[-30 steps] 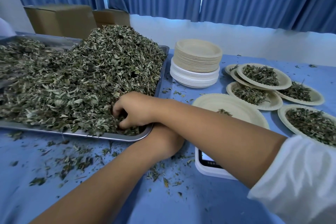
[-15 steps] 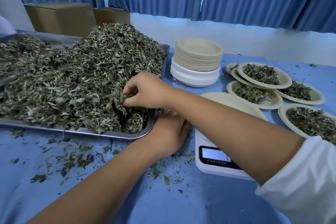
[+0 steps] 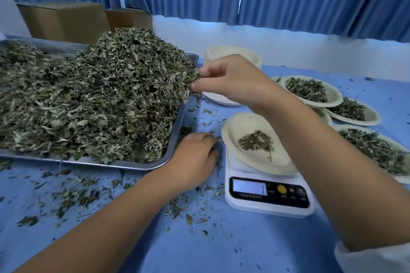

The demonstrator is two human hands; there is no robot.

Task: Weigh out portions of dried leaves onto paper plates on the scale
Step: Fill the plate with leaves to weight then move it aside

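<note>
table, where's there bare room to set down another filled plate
Barest patch: the near table edge, between the left forearm and the front of the scale. A narrow strip lies behind the filled plates, by the wall. Crowded: filled plates overlap on the right, the tray fills the left, leaf scraps litter the cloth before it.

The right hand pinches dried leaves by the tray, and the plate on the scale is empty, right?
Not empty: the head view shows a small heap of leaves on that plate. The right hand does pinch dried leaves by the tray.
</note>
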